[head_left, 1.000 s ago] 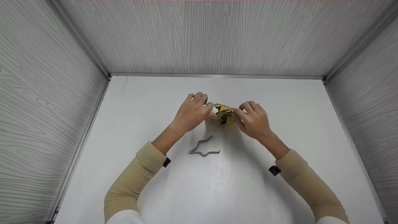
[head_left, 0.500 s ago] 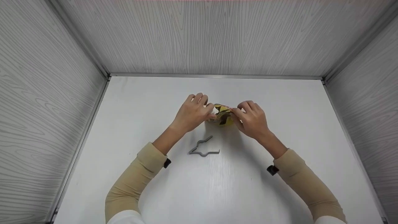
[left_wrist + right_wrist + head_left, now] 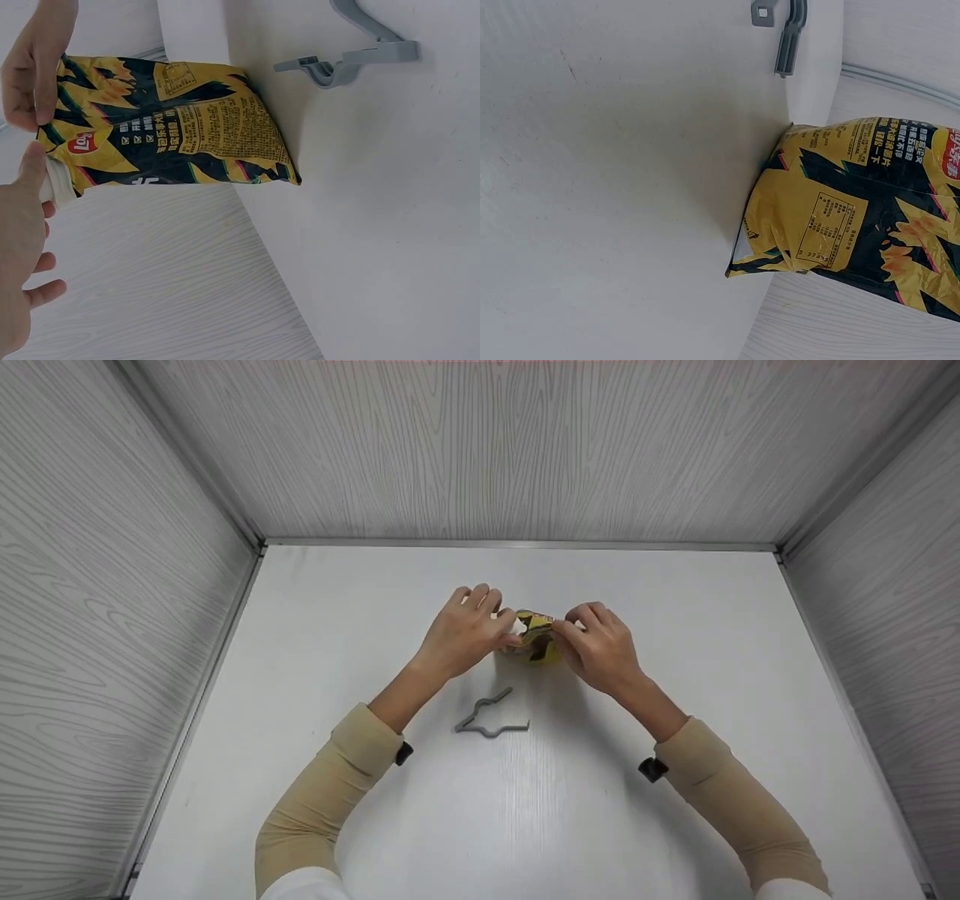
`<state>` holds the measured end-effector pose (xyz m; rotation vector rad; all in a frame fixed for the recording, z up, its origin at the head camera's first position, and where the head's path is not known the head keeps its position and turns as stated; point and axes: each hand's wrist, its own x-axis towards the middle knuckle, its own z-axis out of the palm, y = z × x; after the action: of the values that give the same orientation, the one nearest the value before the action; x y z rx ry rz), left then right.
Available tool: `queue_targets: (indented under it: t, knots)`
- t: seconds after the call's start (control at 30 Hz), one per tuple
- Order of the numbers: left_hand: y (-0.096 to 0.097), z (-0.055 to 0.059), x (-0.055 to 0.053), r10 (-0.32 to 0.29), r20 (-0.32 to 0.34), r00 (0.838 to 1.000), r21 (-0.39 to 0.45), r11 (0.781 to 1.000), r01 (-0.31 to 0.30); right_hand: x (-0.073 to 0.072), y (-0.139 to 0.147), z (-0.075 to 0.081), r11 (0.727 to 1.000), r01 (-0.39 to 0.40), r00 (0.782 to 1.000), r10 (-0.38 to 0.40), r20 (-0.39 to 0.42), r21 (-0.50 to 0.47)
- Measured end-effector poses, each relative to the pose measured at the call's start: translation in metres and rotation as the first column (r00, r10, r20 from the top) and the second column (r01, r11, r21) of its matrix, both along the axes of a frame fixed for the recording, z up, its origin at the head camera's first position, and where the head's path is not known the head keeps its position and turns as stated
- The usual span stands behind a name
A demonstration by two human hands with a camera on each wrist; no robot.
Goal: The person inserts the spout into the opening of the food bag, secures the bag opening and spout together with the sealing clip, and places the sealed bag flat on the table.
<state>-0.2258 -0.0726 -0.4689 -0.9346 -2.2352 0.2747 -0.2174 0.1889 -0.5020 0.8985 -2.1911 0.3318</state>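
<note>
A yellow-and-black chip bag point(image 3: 537, 639) stands upright on the table, its lower end touching the surface in the left wrist view point(image 3: 180, 124). My left hand point(image 3: 466, 631) pinches one top corner of it together with a white rounded piece point(image 3: 58, 182), which sits at the bag's mouth. What the white piece is cannot be made out. With thumb and forefinger, my right hand point(image 3: 600, 649) pinches the opposite part of the top edge. The right wrist view has the bag point(image 3: 855, 210) but no hand. Nearer the person lies a grey hinged bag clip point(image 3: 491, 727), spread in a V, untouched.
The white tabletop point(image 3: 420, 825) is enclosed by grey wood-grain panels at the back point(image 3: 480, 450), left point(image 3: 97, 645) and right point(image 3: 892, 585). Both forearms reach in from the front, each with a small black camera at the cuff.
My right hand has shifted a little to the left along the bag's top edge, drawing closer to the left hand. The left hand and the grey clip stay where they were.
</note>
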Motion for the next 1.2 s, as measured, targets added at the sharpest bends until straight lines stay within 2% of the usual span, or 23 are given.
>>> queue_targets:
  t: [0.3,0.47,0.63,0.73,0.87,0.97,1.07,1.2]
  knots:
    - [-0.0039,-0.0056,-0.0017,-0.024,0.033,0.999,0.057,0.998,0.022,-0.0022,-0.0003,-0.0018,0.994,-0.059,0.998,0.062,0.027,-0.088]
    - [-0.0050,-0.0083,-0.0019,-0.052,0.086,0.995,0.120,0.992,0.042,-0.0025,0.0002,-0.0016,0.990,-0.082,0.996,0.084,0.015,-0.116]
    - [-0.0050,-0.0095,-0.0020,-0.054,0.130,0.990,0.139,0.990,0.035,-0.0023,0.0011,-0.0016,0.989,-0.081,0.996,0.085,0.030,-0.122]
    - [-0.0058,-0.0081,-0.0010,-0.038,0.185,0.982,0.138,0.990,0.012,-0.0022,0.0009,-0.0014,0.989,-0.077,0.996,0.083,0.045,-0.129]
    - [-0.0078,-0.0047,0.0009,-0.033,0.280,0.959,0.139,0.990,-0.006,-0.0017,0.0002,-0.0002,0.988,-0.074,0.995,0.082,0.056,-0.136]
    - [-0.0093,-0.0029,0.0013,-0.037,0.315,0.948,0.136,0.991,-0.006,-0.0014,0.0002,0.0004,0.988,-0.075,0.995,0.083,0.057,-0.137]
    - [-0.0096,-0.0014,0.0008,-0.038,0.314,0.949,0.136,0.991,-0.006,-0.0013,0.0003,0.0006,0.989,-0.075,0.995,0.082,0.053,-0.130]
    - [-0.0086,-0.0011,-0.0008,-0.053,0.275,0.960,0.149,0.989,0.011,-0.0017,0.0005,0.0004,0.990,-0.077,0.996,0.082,0.041,-0.123]
